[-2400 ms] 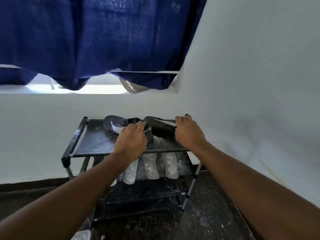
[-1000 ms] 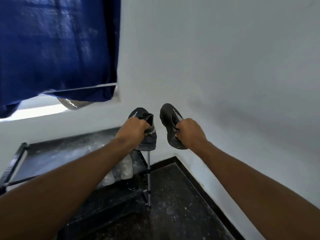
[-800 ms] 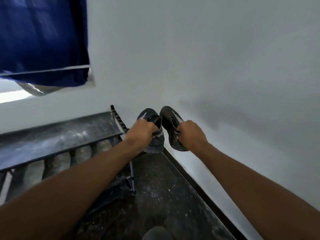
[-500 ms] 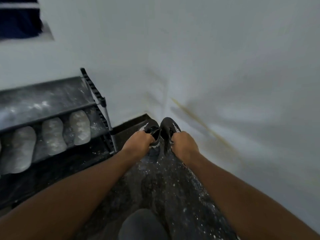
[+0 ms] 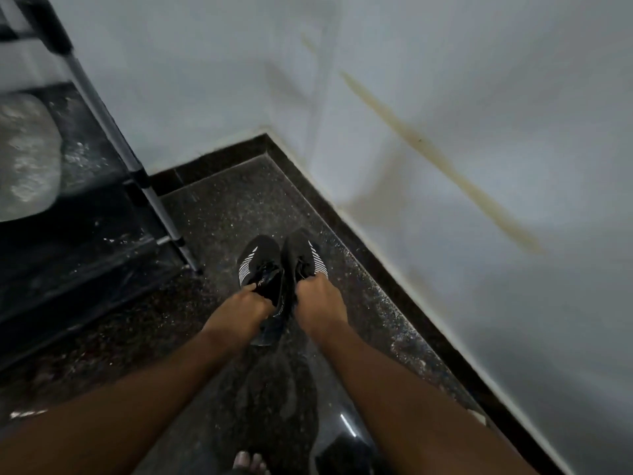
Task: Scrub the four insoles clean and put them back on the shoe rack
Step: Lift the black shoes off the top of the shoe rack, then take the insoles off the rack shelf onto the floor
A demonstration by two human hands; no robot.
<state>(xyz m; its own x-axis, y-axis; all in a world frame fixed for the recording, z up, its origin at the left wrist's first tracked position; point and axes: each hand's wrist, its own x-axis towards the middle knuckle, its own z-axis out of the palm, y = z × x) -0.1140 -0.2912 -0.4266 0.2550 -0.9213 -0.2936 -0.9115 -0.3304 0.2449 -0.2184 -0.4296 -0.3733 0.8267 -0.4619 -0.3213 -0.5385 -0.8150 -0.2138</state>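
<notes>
Gripping one black knit sneaker with white side stripes per hand: your left hand clamps the left sneaker, your right hand the right sneaker, both low over the speckled dark floor, right of the black metal shoe rack. One dusty grey insole lies on the rack's shelf.

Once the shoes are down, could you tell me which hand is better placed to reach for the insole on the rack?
Probably the left hand: the insole on the shoe rack lies to its side, while the right hand is nearer the wall.
</notes>
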